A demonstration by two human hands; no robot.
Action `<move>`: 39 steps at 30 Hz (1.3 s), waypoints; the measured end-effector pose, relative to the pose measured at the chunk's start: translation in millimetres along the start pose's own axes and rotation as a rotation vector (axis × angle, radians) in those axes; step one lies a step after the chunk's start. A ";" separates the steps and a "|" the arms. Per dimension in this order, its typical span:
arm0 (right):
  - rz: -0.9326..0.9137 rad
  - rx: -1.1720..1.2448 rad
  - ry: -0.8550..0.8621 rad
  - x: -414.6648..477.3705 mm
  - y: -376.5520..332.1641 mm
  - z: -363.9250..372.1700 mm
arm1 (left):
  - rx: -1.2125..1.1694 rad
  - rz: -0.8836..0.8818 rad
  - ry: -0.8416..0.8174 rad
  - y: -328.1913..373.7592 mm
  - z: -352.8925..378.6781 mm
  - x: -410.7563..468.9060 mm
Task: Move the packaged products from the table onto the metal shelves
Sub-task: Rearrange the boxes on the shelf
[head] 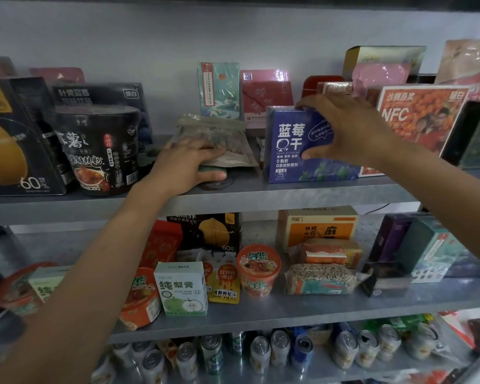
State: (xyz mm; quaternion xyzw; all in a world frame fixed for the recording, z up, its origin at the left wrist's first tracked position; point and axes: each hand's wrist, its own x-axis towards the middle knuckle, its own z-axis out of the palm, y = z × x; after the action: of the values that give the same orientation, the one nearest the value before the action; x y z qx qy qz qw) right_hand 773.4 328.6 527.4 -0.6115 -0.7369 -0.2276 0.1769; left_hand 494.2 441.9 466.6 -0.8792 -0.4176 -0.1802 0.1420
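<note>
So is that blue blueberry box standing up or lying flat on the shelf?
Standing upright. The blue box sits on its base on the top shelf, its label reading right way up, with the right hand gripping its top and side.

Both arms reach forward; left grip [187, 166] pinching, palm down; right grip [349, 126] clamped, fingers spread.

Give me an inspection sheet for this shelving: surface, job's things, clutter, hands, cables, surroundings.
Surface: grey metal upper shelf, crowded with packages.
Job's things: blue box stands upright at the front edge; clear pouch beside it.
Clutter: black noodle cup, orange NFC box.
Hands: left hand holds the clear pouch; right hand grips the blue box.
Cables: one thin dark cord under the shelf's right end.
Surroundings: white wall behind; cans on the lowest shelf.
</note>
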 end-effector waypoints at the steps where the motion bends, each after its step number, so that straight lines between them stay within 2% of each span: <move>1: -0.002 -0.005 0.002 0.1 -0.1 0.2 | 0.005 -0.008 0.001 2.4 0.1 1.2; 8: -0.016 0.004 -0.040 2.4 4.9 -2.0 | -0.038 -0.037 -0.029 2.1 -2.4 2.8; 10: -0.002 0.078 -0.064 3.6 10.7 -6.9 | -0.093 -0.080 0.020 12.9 -9.2 6.1; 11: 0.010 0.112 -0.060 3.2 15.0 -9.1 | -0.174 -0.095 0.067 22.1 -14.0 8.0; 13: 0.025 0.108 -0.036 1.7 25.7 -10.8 | -0.483 -0.120 0.114 46.3 -25.6 15.7; 15: 0.008 0.085 -0.042 0.5 34.4 -8.6 | -0.850 -0.163 0.059 74.4 -35.8 27.0; 18: -0.032 0.128 -0.045 -0.4 42.3 -5.6 | -1.123 -0.260 0.009 107.9 -38.3 43.3; 22: -0.041 0.270 -0.053 -2.9 48.6 -7.7 | -1.257 -0.358 0.147 119.2 -34.3 46.9; 25: -0.041 0.428 0.021 -6.5 49.5 -12.8 | -1.382 -0.460 0.289 105.3 -47.5 32.8; 27: -0.027 0.499 0.078 -5.9 48.5 -14.7 | -1.490 -0.557 0.451 88.1 -62.2 20.2; 31: 0.010 0.607 0.085 4.9 36.4 -7.2 | -1.476 -0.629 0.749 57.0 -81.0 2.4; 35: 0.108 0.832 -0.016 32.8 17.2 1.2 | -1.421 -0.697 0.857 46.8 -76.2 13.0; 39: 0.239 0.881 -0.060 87.3 7.1 16.9 | -1.441 -0.729 0.841 38.5 -60.8 30.8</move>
State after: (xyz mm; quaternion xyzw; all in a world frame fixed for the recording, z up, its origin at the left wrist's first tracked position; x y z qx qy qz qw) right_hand 764.1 410.6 561.1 -0.5651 -0.6925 0.1473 0.4236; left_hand 530.4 415.1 530.6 -0.4303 -0.3696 -0.7372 -0.3671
